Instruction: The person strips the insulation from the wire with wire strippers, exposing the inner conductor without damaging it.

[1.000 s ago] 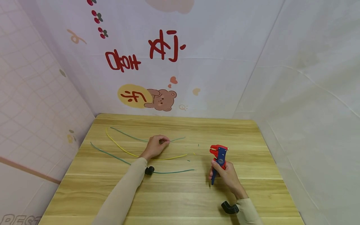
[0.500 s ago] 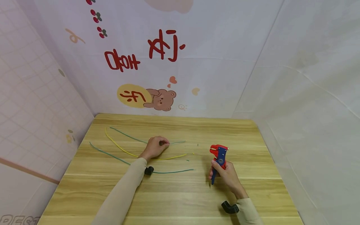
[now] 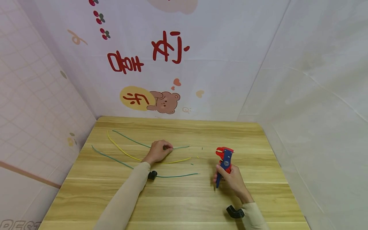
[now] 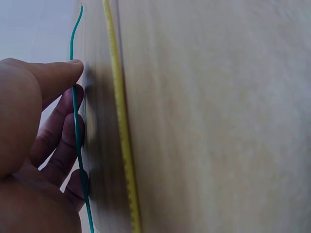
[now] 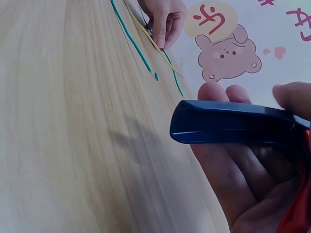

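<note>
My left hand (image 3: 158, 150) pinches the farthest green wire (image 3: 130, 138) near its right part, low over the table. In the left wrist view the thumb lies on this green wire (image 4: 77, 131), the other fingers behind it. A yellow wire (image 3: 122, 149) runs just nearer, partly hidden under the left wrist. Nearer still, another green wire (image 3: 176, 176) passes beneath the forearm. To the right, my right hand (image 3: 231, 177) grips a red and blue wire stripper (image 3: 226, 156) by its handles, its red jaws upward and apart with nothing between them.
Small cut bits lie between the hands: a green bit (image 3: 202, 148), a yellow bit (image 3: 197, 157) and another green bit (image 3: 192, 164). The wooden table (image 3: 184, 204) meets printed cloth walls at the back and sides.
The held wire's right end has come down a little towards me, while the left hand stays almost in place. The wire stripper has shifted slightly to the right at its top.
</note>
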`<state>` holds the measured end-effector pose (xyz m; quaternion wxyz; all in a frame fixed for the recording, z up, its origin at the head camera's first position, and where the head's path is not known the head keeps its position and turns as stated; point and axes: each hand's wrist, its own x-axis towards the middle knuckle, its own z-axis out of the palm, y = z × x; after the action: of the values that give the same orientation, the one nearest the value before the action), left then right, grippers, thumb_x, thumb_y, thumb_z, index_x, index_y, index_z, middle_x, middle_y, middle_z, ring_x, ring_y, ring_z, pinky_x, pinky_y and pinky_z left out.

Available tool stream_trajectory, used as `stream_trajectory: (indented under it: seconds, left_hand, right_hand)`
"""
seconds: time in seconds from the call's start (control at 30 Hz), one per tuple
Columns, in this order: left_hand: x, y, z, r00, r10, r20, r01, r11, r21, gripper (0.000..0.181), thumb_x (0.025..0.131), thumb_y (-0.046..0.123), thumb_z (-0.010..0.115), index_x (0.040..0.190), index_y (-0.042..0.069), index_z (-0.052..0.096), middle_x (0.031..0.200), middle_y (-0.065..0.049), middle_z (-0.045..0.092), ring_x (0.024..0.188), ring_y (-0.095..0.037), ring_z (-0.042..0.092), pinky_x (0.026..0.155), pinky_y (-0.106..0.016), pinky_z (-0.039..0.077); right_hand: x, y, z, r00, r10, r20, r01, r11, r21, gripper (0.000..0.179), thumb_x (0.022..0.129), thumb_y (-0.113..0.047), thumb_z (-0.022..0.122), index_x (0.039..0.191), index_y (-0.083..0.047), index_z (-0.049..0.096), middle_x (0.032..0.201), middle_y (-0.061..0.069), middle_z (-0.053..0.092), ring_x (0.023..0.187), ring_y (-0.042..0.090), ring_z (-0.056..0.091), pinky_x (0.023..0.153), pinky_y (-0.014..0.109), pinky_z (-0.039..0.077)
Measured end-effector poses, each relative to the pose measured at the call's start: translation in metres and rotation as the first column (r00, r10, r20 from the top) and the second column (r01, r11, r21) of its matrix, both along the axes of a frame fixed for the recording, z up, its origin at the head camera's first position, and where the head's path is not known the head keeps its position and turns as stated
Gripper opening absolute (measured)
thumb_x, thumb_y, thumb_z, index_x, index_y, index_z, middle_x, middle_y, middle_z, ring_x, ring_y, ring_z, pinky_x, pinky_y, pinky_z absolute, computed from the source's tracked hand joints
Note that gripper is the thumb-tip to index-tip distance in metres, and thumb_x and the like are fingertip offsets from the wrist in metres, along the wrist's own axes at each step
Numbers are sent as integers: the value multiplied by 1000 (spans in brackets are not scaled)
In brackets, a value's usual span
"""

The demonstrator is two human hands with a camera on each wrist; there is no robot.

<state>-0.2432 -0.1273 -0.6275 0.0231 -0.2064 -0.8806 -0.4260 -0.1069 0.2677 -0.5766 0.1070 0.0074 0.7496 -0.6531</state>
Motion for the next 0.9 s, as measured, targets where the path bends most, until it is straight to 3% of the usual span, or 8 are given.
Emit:
stream_trajectory:
  seconds: [0.07,0.23,0.3,0.4,0.63,0.7,0.8,0.9]
  left_hand:
    - [-2,-3,-4,1000,-15,-23,15,1000,3,13,107,29,81,103,19,89,98,2,81,87,-16,70,88,-38,51]
    - [5,2,10,1000,21,18,-20,999,-39,9,105,20,82,102,16,89,98,1,82,89,-15,70,93,-41,51]
    - [12,8,26,996,53,66,-49,996,-70,6,103,13,83,102,13,89,99,-2,82,89,-17,71,93,-45,52]
    - [13,8,28,995,59,85,-52,995,-83,6,104,15,83,103,13,89,100,-2,82,91,-18,71,95,-46,52]
    - [10,4,20,998,33,47,-31,999,-43,7,104,17,82,102,14,88,97,0,82,88,-15,70,91,-43,53]
    - [4,1,5,999,31,30,-30,999,-27,6,104,21,83,100,20,88,96,4,81,88,-13,70,91,-43,52]
    - [2,1,-2,999,31,27,-30,999,-22,5,103,22,84,99,21,88,97,3,82,89,-16,71,94,-48,51]
    - [4,0,2,1000,19,-4,-19,1000,-4,6,103,21,84,99,19,88,95,1,82,87,-17,71,91,-48,50]
  right_hand:
    - [0,0,-1,1000,-20,10,19,1000,20,43,115,-32,70,123,10,62,92,19,81,80,27,85,81,40,71]
    - [-1,2,-3,996,-78,44,76,996,40,41,111,-32,76,127,3,62,95,17,82,83,29,86,82,36,71]
    - [-1,2,-4,993,-98,59,96,995,39,40,110,-30,78,128,0,60,96,17,82,83,30,86,81,37,71]
    - [-1,2,-6,991,-112,73,109,993,39,41,108,-28,80,129,0,59,97,20,82,82,31,87,77,40,72]
    - [-3,0,-9,985,-151,87,147,988,47,44,105,-28,84,126,2,60,96,26,81,78,34,86,70,43,71]
    - [-4,0,-10,982,-169,87,165,985,55,44,105,-28,85,126,2,60,94,26,81,77,35,85,69,43,71]
    - [-6,1,-12,976,-197,88,190,979,74,42,105,-25,85,125,2,61,93,25,82,75,35,85,67,44,71]
    - [-8,3,-13,974,-213,81,204,973,109,43,105,-26,84,129,2,62,93,22,83,74,32,86,66,43,70]
